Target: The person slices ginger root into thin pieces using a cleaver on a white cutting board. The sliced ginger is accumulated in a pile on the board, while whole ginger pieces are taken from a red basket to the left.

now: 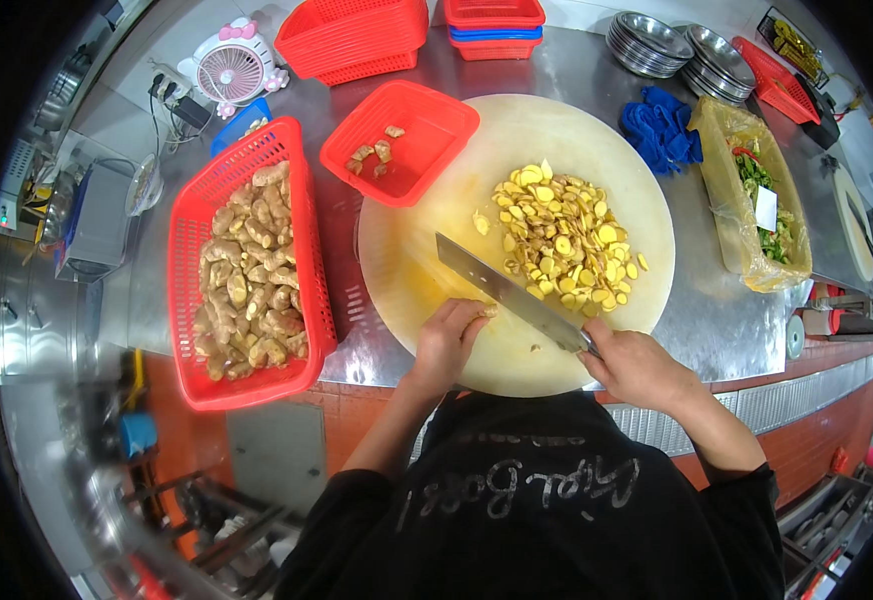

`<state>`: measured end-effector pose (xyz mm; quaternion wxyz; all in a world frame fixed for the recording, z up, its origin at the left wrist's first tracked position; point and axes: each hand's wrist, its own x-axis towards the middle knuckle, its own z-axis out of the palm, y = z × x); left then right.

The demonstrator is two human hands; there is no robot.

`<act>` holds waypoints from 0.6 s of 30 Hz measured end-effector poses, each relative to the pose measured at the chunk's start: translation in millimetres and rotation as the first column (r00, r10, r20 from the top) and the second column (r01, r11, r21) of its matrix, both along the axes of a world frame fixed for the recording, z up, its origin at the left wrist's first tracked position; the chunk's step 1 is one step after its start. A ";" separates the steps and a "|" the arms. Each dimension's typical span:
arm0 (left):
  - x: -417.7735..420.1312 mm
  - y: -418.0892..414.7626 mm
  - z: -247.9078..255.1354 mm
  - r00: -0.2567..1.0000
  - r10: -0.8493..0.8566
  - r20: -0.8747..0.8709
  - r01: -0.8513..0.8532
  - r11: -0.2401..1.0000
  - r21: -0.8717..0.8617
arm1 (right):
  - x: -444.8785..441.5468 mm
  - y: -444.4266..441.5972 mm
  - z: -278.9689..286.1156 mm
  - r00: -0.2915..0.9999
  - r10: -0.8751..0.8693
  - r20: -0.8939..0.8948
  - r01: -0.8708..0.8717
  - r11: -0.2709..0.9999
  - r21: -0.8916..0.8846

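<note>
My left hand [448, 337] pinches a small piece of ginger [488, 310] over the near part of a round cutting board [421, 259]. My right hand [628, 364] grips the handle of a cleaver [515, 292], whose blade slants up and left over the board, just right of the ginger piece. A heap of sliced ginger [564, 232] lies on the right half of the board. At the board's upper left, a red plastic basket [421, 169] holds several ginger pieces [382, 151]. A larger red basket [315, 277] at left is filled with whole ginger roots [256, 262].
Stacked red baskets [354, 37] stand behind the board, beside a pink and white fan [230, 71]. At the right are a blue cloth [660, 129], stacked metal bowls [648, 45] and a plastic-lined container [718, 202] of green vegetables. The steel table's near edge runs in front of me.
</note>
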<state>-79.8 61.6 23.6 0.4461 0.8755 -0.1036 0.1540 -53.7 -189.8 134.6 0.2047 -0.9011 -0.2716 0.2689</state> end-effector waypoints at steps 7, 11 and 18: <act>-3.9 3.2 1.2 0.998 -0.052 0.028 0.051 0.998 0.023 | -1.6 1.1 -0.8 1.000 0.006 -0.013 -0.006 1.000 -0.016; 5.4 2.1 1.9 0.995 -0.072 0.065 0.071 0.997 0.029 | -2.0 2.3 -3.1 0.999 0.031 0.039 -0.030 0.999 -0.025; 13.6 3.7 -5.9 0.986 -0.119 0.120 0.114 0.992 0.054 | 4.9 4.6 13.0 0.993 0.115 0.003 -0.113 0.982 -0.152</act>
